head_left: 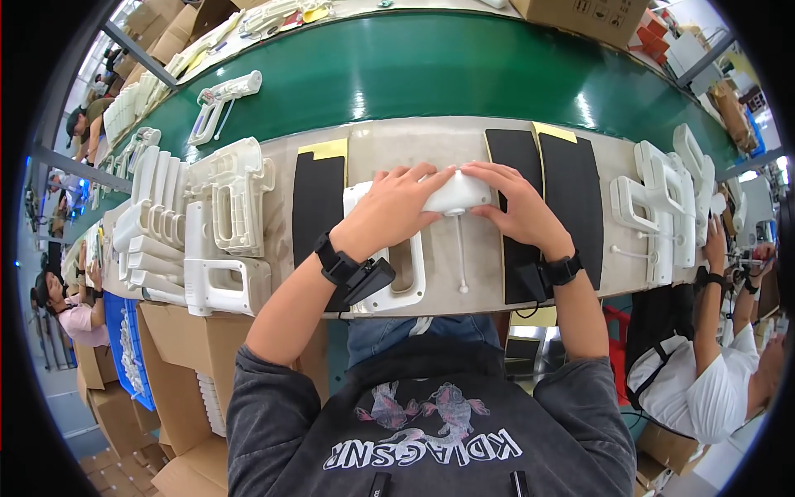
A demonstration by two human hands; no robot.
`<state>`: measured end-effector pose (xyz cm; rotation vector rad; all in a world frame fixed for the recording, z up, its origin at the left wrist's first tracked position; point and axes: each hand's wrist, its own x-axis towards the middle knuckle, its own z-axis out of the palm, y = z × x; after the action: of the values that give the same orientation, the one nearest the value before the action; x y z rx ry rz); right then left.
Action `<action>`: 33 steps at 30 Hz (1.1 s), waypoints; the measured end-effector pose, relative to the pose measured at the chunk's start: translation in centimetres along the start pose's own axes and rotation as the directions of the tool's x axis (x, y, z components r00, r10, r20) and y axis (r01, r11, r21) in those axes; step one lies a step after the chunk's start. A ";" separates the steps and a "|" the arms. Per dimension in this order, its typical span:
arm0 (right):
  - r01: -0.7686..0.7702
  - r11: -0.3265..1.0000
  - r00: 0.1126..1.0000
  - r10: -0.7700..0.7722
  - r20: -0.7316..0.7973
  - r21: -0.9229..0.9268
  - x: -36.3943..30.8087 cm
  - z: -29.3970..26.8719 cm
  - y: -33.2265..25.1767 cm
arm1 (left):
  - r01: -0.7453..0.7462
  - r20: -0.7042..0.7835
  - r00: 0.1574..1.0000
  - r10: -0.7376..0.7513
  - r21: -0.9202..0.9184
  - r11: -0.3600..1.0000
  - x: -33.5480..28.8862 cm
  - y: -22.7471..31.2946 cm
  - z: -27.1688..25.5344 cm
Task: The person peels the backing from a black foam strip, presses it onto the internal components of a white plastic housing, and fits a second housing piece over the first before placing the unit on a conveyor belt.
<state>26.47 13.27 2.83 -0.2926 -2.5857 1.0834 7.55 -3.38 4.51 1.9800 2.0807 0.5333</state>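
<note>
A white plastic housing (pixel 458 195) with a looped handle lies on the workbench in front of me, between black foam strips. My left hand (pixel 387 211) is closed over its left part, the thumb and fingertips reaching toward the middle. At its right end my right hand (pixel 523 209) grips it with fingers on the far side and thumb on the near side. A thin white rod (pixel 462 257) with a small ball tip extends from the housing toward me. Part of the housing is hidden under my left hand.
Black foam strips (pixel 317 207) with yellow tape lie left; more black strips (pixel 573 207) lie right. White housing shells (pixel 238 195) are stacked at the left, and handled housings (pixel 654 190) at the right. A green conveyor (pixel 431 74) runs beyond the bench. A co-worker (pixel 704 373) is at my right.
</note>
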 end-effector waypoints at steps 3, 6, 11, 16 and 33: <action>0.026 0.999 1.000 -0.026 0.002 -0.023 0.3 -0.1 0.1 | 0.014 0.021 1.000 -0.014 -0.014 1.000 0.2 0.1 -0.1; 0.053 0.998 0.999 -0.053 0.006 -0.029 0.4 -0.1 -0.1 | -0.018 -0.012 1.000 0.018 -0.038 0.999 0.1 -0.2 -0.1; 0.048 0.999 0.999 -0.048 0.001 -0.012 0.6 -0.5 -0.5 | 0.034 0.048 0.998 -0.032 -0.053 0.998 0.2 0.4 -0.8; 0.006 0.999 0.999 -0.004 -0.037 0.038 0.3 -1.0 -1.1 | 0.022 0.035 0.999 -0.020 -0.037 0.999 0.1 1.1 -1.9; 0.052 0.996 0.997 -0.048 0.060 -0.072 0.6 -0.3 1.1 | 0.068 0.116 0.991 -0.070 0.020 0.997 1.4 -0.8 0.3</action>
<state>26.15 14.45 2.35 -0.2149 -2.6738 0.9956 6.85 -1.97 4.01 1.8915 2.0798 0.3795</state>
